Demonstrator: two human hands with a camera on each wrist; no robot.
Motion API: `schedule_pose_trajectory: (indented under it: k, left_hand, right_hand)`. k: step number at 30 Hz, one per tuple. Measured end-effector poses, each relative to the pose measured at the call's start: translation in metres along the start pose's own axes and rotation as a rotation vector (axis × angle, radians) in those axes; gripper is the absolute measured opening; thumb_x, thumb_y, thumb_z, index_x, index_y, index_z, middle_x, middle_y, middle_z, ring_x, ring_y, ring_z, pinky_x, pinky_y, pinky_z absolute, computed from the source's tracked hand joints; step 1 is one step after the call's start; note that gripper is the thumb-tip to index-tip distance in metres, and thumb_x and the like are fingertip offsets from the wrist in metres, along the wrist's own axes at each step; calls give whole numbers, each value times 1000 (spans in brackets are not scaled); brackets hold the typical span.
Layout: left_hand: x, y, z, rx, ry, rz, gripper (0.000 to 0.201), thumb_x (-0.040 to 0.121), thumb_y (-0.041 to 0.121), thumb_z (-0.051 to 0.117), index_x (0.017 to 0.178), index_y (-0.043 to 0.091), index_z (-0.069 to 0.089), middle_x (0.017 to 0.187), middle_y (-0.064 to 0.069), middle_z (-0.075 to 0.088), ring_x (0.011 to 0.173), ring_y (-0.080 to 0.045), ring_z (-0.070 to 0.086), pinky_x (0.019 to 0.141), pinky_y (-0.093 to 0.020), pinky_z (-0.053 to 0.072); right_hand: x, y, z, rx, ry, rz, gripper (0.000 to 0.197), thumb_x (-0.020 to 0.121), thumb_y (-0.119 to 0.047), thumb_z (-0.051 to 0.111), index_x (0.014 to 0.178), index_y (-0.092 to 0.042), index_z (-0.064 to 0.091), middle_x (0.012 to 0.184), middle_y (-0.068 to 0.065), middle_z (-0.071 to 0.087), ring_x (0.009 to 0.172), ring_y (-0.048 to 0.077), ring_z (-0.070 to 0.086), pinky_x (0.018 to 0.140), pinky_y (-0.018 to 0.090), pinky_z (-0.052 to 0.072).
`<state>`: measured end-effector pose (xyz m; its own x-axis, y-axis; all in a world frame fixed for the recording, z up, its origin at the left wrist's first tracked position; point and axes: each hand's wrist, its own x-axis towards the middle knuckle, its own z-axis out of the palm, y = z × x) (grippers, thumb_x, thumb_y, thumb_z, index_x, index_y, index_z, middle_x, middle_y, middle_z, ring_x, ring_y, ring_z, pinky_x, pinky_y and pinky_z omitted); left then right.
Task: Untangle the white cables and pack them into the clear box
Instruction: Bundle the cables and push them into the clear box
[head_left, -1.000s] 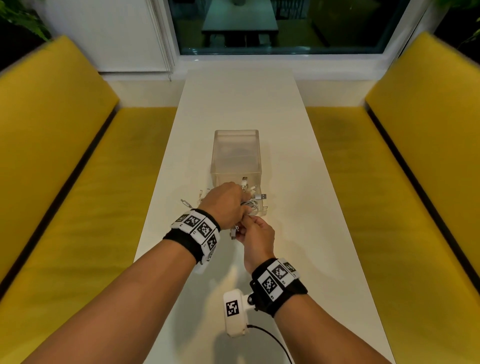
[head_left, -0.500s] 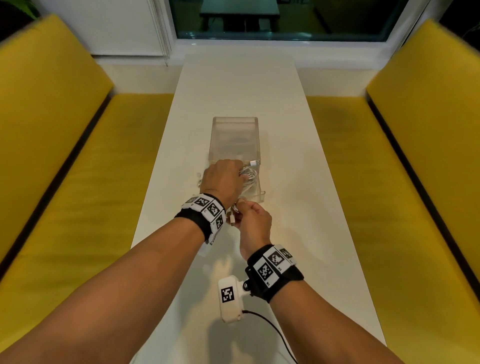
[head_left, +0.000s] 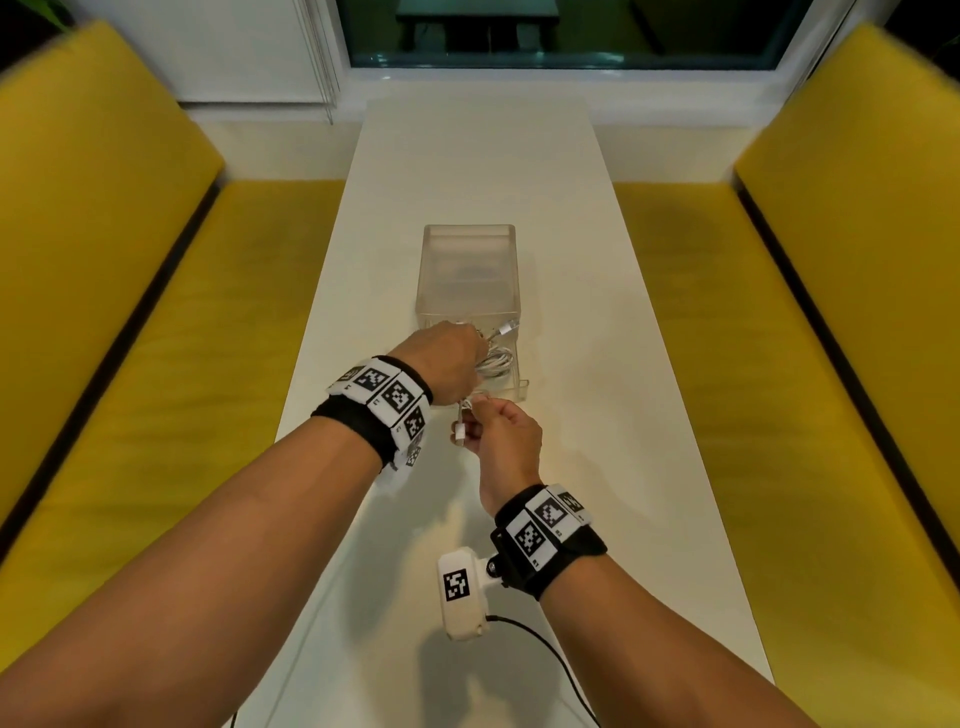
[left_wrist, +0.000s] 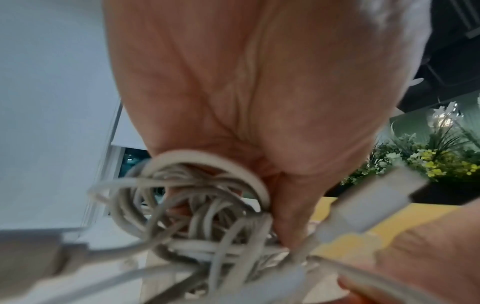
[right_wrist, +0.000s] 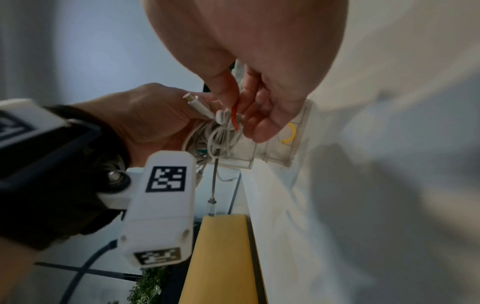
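Observation:
A knotted bundle of white cables (head_left: 493, 361) hangs in the air just in front of the clear box (head_left: 467, 270) in the middle of the white table (head_left: 597, 415). My left hand (head_left: 441, 358) grips the bundle from above; the left wrist view shows the tangled white cables (left_wrist: 197, 218) curled under its fingers. My right hand (head_left: 506, 434), nearer to me, pinches one cable end with a white plug (head_left: 460, 428). In the right wrist view its thumb and fingers (right_wrist: 249, 107) hold a strand beside the plug (right_wrist: 200, 107). Another plug (head_left: 506, 327) sticks out toward the box.
The box's clear lid (head_left: 511, 392) lies on the table under the bundle. Yellow benches (head_left: 171, 332) run along both sides of the narrow table. A window (head_left: 561, 36) is at the far end. A black wire (head_left: 550, 654) trails from my right wrist camera.
Both hands have lifted the bundle a little and drawn apart; my right hand has pulled a plug end toward me, away from the knot held by my left hand.

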<state>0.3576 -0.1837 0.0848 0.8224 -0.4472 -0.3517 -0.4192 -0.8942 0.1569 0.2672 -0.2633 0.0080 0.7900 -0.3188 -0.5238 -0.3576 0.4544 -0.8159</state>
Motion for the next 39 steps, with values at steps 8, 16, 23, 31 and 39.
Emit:
schedule_pose_trajectory:
  k: [8, 16, 23, 31, 39]
  left_hand:
    - [17, -2, 18, -12, 321, -137, 24, 98, 13, 51, 114, 13, 69, 102, -11, 48, 81, -32, 58, 68, -34, 42]
    - [17, 0, 17, -59, 454, -195, 16, 98, 24, 58, 102, 13, 68, 98, -8, 71, 90, -32, 66, 78, -38, 48]
    - [12, 0, -1, 129, 164, -166, 42, 85, 57, 67, 79, 21, 47, 84, -2, 57, 78, -24, 53, 71, -34, 38]
    - [19, 9, -9, 35, 115, -183, 38, 79, 31, 82, 89, 12, 51, 74, 0, 52, 76, -25, 56, 64, -33, 44]
    - [27, 2, 15, -76, 376, -258, 11, 92, 11, 62, 99, 8, 70, 103, -13, 63, 91, -33, 66, 70, -35, 47]
  right_hand:
    - [3, -5, 5, -4, 6, -33, 26, 94, -5, 62, 69, -7, 64, 66, 7, 62, 61, 22, 56, 78, 51, 58]
    - [4, -3, 4, -8, 8, -36, 25, 92, -3, 63, 67, -7, 65, 65, 8, 64, 66, 27, 57, 75, 48, 57]
    - [5, -4, 6, -7, 1, -14, 24, 93, -4, 62, 69, -7, 64, 69, 9, 67, 64, 25, 61, 73, 45, 59]
    - [1, -3, 5, -8, -5, -8, 24, 94, -4, 61, 71, -6, 64, 72, 11, 67, 62, 22, 61, 63, 36, 59]
    - [3, -1, 6, -22, 0, -31, 18, 95, -7, 63, 77, -2, 66, 72, 11, 66, 63, 20, 59, 62, 32, 57]
